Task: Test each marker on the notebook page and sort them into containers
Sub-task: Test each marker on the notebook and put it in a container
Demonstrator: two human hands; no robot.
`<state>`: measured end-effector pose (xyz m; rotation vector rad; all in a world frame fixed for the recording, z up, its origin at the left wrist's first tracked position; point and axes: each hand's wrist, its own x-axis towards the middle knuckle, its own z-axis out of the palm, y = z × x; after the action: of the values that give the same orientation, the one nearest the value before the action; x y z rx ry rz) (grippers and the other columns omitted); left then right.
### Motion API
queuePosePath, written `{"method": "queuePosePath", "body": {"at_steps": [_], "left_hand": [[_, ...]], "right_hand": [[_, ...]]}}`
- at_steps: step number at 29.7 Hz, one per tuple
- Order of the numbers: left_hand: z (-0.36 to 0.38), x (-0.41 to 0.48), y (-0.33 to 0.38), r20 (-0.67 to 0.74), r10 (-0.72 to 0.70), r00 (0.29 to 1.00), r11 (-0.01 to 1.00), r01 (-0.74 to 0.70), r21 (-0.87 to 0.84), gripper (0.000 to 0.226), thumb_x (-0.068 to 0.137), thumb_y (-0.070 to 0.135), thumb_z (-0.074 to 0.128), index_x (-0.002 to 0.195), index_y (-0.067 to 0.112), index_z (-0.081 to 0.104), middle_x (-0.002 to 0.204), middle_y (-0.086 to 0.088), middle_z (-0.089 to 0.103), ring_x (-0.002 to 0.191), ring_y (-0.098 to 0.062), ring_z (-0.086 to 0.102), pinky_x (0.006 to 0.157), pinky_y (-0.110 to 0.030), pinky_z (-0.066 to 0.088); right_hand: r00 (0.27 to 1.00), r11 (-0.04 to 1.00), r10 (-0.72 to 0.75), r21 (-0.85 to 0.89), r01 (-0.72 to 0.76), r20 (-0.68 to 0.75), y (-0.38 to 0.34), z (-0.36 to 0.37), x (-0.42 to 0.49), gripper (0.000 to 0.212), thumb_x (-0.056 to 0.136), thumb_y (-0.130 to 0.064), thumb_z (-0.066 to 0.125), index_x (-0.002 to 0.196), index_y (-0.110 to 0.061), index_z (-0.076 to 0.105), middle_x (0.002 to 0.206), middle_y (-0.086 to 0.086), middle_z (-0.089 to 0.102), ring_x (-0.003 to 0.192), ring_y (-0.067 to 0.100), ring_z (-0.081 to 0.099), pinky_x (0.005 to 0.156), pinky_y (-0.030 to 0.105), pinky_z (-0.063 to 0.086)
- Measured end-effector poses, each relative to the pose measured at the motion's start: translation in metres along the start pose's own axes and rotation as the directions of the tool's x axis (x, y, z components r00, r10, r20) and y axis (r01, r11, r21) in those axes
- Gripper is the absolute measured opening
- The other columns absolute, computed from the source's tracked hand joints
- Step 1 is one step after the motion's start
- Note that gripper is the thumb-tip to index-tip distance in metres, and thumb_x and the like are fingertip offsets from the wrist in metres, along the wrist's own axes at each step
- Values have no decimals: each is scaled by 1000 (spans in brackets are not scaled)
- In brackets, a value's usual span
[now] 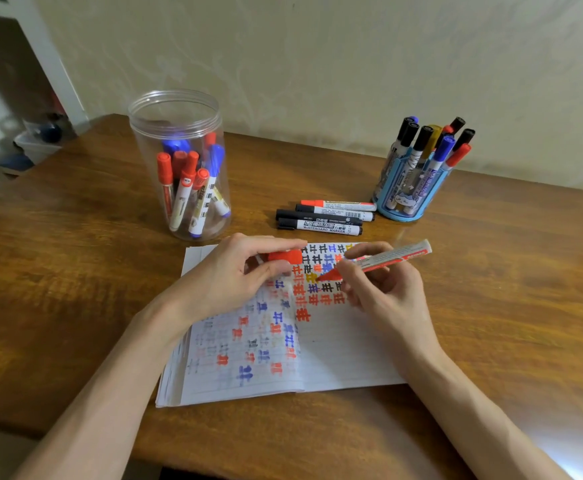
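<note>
Notebook (338, 362) lay open at lower ctr of frame on the wooden table (75, 271). Its page was crowded w/ red, blue and black test marks, densest toward the top. Right hand (383, 292) pinched the uncapped red marker (392, 258) btwn thumb and curled fingers. The barrel slanted up-right and the tip was down among the marks near the page's top; touching or just above, couldn't tell. Left hand (231, 277), just left of it, held the red cap (285, 256) btwn thumb and forefinger, other fingers loosely curled.

Step in hand, I'd say, was the test stroke w/ this red one. Best aim looked to be a bare patch, e.g. the blank lower right of the page, since fresh red over old red would be hard to judge. The left hand could steady the paper, w/ the cap close by for quick recapping.

Further back, mid-frame, four capped markers (324, 218) lay side by side, prob. untested. At upper left stood a clear jar (179, 109) w/ red and blue markers. At upper right was a blue holder (408, 202) w/ black, blue, red and yellow ones. Neither container was blocked, but the loose row lay on the way to the holder, so the marker would need lifting over it.
</note>
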<state>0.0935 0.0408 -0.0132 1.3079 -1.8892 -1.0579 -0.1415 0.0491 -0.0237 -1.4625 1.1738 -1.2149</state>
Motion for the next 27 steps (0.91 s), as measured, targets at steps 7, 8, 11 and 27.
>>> {"method": "queuePosePath", "body": {"at_steps": [7,8,11,27], "left_hand": [[2,1,1,-51,15,999,999,-16,-28,24,88,31,72,109,32,62,112,16,73,111,-2,68,89,-32,61],[2,1,2,-47,17,999,999,-19,-31,24,87,32,72,109,33,62,112,16,72,112,-2,67,88,-32,62],[3,1,2,-30,19,999,999,-21,-47,26,85,36,70,109,33,62,115,16,71,115,-3,66,87,-34,62],[4,-1,4,-136,86,987,995,-93,-45,25,86,34,71,110,28,73,104,19,74,106,-4,70,86,-26,60]], "right_hand": [[999,990,44,133,-39,-32,-5,-3,0,12,97,-17,74,102,-12,65,75,9,73,67,21,67,65,31,56],[999,987,42,154,-37,-24,-5,-4,0,12,97,-17,74,102,-12,65,75,10,72,67,21,66,65,33,56],[999,983,45,181,-43,-6,-7,-3,-1,15,96,-19,74,102,-11,64,76,12,71,69,24,66,72,43,59],[938,993,120,-31,-116,325,-10,-33,10,25,92,-24,75,115,-16,80,95,6,82,78,20,75,69,30,59]]}}
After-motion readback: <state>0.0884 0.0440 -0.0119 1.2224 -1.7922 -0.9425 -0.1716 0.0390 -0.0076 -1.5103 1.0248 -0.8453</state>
